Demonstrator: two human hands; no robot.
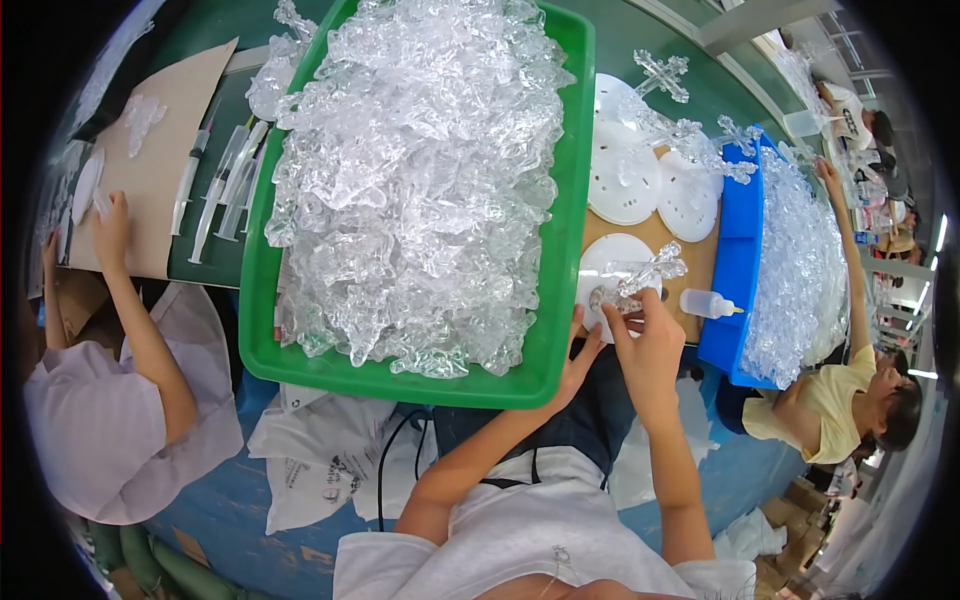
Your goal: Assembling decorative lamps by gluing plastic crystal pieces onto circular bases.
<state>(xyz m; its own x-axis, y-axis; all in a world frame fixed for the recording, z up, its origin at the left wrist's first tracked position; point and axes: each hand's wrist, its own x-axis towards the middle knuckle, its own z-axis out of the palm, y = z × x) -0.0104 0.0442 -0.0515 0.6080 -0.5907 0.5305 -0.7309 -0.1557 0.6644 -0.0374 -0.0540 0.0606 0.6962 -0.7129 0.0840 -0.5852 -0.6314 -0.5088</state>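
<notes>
My right hand (648, 338) pinches the lower end of a clear plastic cross (655, 268) with ornate arms, over a white round disc (612, 255) with small holes. My left hand (572, 372) reaches in beside the green tray, its fingers stretched toward the disc's near edge; the tray's corner hides part of it. I cannot make out anything in those fingers. Beyond lie more white discs (622, 190) with clear crosses (662, 76) on them. A small squeeze bottle (708, 303) with a yellow tip lies to the right of my right hand.
A green tray (400, 385) heaped with clear plastic pieces stands at my left, close to my left forearm. A blue bin (738, 250) of clear pieces stands at right. Several syringes (228, 180) lie left of the tray. Co-workers sit on both sides, one reaching into the blue bin.
</notes>
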